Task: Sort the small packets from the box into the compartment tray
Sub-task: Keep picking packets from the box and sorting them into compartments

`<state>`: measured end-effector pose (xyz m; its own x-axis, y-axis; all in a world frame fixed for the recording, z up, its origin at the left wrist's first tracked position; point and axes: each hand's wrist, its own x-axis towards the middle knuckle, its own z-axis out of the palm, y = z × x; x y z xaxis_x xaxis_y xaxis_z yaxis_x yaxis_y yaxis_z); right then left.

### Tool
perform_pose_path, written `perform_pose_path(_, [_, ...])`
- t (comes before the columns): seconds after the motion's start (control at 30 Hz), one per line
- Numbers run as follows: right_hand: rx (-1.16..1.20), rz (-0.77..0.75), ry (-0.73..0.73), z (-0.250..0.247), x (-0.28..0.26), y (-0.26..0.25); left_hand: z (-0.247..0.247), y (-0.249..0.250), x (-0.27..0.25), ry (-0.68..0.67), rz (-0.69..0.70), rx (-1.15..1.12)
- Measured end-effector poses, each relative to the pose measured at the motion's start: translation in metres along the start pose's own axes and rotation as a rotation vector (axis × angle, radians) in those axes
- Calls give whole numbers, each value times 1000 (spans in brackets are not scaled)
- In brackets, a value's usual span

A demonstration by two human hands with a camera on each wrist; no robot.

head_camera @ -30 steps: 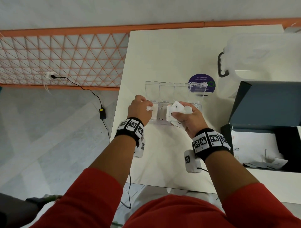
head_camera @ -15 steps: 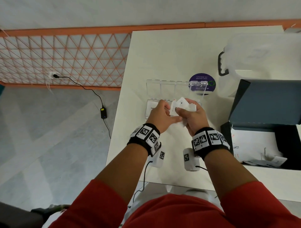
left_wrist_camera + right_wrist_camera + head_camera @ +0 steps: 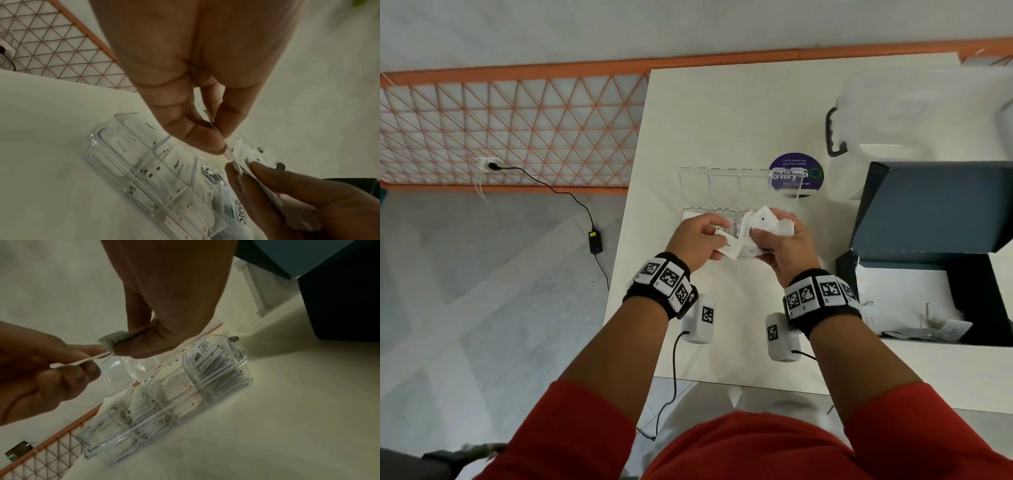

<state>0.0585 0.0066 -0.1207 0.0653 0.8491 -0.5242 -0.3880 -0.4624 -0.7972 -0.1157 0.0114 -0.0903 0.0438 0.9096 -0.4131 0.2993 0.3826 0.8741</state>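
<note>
A clear compartment tray [image 3: 690, 215] lies on the white table with its lid [image 3: 722, 181] swung open behind it; several compartments hold white packets. Above the tray my right hand [image 3: 760, 236] grips a bunch of white packets [image 3: 770, 222]. My left hand [image 3: 717, 236] pinches a single white packet [image 3: 726, 249] between thumb and fingers, right beside the bunch. In the left wrist view this packet [image 3: 210, 120] shows edge-on in the pinch, over the tray [image 3: 123, 154]. The right wrist view has the bunch [image 3: 115, 339] above the tray [image 3: 242, 360] and my left hand's packet [image 3: 82, 362].
A dark blue box [image 3: 928, 212] stands open at the right with a few packets [image 3: 924, 330] left inside. A translucent container with a black handle [image 3: 832, 133] sits at the back right. A purple round sticker [image 3: 796, 164] lies behind the tray. The table's left edge is close to my left wrist.
My left hand left the tray's left compartment, came over to the bunch in my right hand, and now holds one packet drawn slightly left from it. The right hand stayed over the tray.
</note>
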Motion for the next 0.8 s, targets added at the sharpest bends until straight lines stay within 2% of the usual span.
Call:
perform_pose_path(0.13, [16,2,2,-1,2,1,-1,2,4,121,-33,-25])
perform_pose_path(0.27, [24,-15,7,-7,3,0,-3,-1,10,271,-8,59])
perform_pose_path(0.37, [22,-16,14,-10,4,-3,-3,-3,13,323,-6,70])
perform_pose_path(0.8, [-38,-21,26,-11,8,-13,10,-11,27,271,48,431])
